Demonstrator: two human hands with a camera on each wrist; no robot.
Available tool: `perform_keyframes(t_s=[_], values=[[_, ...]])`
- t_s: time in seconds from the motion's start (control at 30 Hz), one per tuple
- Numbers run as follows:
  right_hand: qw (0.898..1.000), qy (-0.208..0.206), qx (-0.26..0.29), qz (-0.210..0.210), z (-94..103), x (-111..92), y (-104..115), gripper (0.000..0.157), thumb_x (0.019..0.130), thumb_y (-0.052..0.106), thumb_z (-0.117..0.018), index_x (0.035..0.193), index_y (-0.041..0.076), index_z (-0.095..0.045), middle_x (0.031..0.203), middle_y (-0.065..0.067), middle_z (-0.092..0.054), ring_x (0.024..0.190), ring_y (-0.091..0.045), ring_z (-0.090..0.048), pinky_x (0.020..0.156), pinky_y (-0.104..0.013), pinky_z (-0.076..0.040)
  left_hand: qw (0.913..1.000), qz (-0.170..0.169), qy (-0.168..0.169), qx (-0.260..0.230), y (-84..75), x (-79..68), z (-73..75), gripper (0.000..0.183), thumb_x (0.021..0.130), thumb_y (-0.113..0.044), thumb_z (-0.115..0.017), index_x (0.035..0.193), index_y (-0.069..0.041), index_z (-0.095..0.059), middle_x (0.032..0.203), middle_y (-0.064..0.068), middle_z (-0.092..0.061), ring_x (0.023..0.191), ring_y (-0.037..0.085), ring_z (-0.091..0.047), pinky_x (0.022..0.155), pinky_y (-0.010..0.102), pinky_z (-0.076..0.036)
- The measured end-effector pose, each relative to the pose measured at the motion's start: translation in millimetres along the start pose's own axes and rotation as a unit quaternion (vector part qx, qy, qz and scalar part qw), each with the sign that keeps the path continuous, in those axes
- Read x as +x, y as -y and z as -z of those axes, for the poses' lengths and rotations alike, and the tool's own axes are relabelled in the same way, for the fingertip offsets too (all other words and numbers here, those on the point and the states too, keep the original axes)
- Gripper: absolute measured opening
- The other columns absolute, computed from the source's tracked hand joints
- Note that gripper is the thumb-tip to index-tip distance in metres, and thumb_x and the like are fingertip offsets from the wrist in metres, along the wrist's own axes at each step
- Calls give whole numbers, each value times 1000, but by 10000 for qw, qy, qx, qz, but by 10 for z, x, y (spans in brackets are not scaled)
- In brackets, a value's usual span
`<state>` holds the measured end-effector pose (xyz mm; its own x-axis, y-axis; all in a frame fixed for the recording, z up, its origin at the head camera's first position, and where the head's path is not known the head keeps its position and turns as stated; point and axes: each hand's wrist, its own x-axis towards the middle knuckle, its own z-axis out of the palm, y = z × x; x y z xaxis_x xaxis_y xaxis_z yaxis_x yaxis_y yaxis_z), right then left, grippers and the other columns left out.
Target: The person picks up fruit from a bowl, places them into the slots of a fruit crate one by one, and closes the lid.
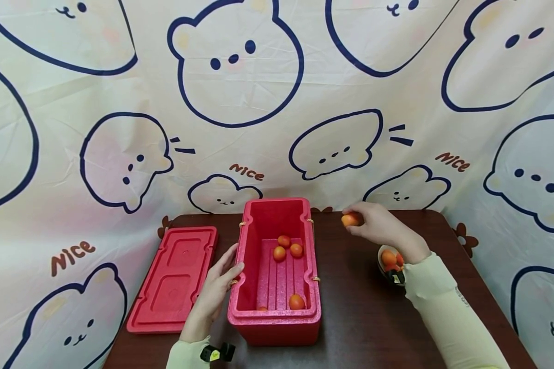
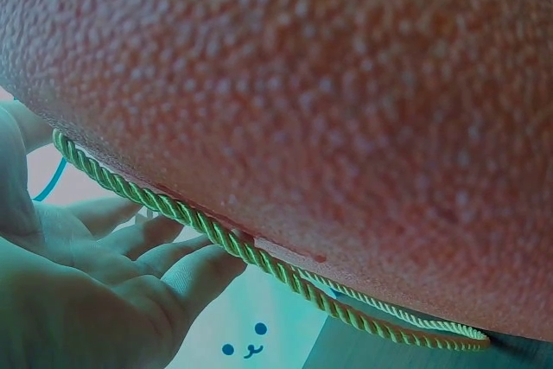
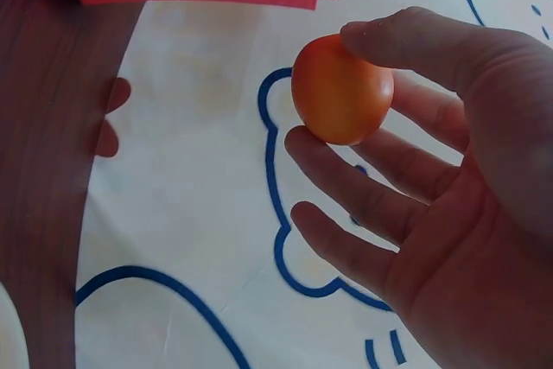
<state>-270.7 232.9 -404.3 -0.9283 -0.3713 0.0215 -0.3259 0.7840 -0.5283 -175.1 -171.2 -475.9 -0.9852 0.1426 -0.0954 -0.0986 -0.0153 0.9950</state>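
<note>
In the head view my right hand (image 1: 384, 225) is raised above the right side of the table, pinching a small orange fruit (image 3: 341, 91) between thumb and fingers. The fruit is smooth and round, its exact kind unclear. Below that wrist, a bowl (image 1: 381, 266) with more orange fruits (image 1: 389, 257) is partly hidden by the sleeve. My left hand (image 1: 217, 282) rests against the left side of a red box (image 1: 274, 318), thumb at the rim, fingers extended along the outside. Several fruits (image 1: 279, 253) lie inside the box. A twisted cord (image 2: 207, 226) hangs beside the left fingers.
A red lid (image 1: 177, 277) lies flat on the dark wooden table (image 1: 351, 318), left of the box. A cloth (image 1: 240, 92) printed with bear outlines hangs behind the table and along its sides.
</note>
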Motion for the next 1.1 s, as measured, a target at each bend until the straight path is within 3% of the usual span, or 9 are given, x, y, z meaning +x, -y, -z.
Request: perform_keyframes(t_s=[0.53,1.1], values=[[9980,95,118,613,-75,196,411,38,87,13,-80,123,12,-68,111,-4,-68,97,-24,-58,85,-38,-58,10000,21,-36,13,-1,-10,4,68,97,-21,-64,157,-18,-34,160,13,-35,134,39,-48,94,49,-55],[9951,316,198,920,-167,271,703,40,86,14,-81,124,15,-69,117,-2,-66,105,-21,-57,87,-35,-58,10000,17,-40,0,7,-7,5,68,97,-21,-64,157,-18,-34,160,13,-36,134,39,-48,94,49,-55]])
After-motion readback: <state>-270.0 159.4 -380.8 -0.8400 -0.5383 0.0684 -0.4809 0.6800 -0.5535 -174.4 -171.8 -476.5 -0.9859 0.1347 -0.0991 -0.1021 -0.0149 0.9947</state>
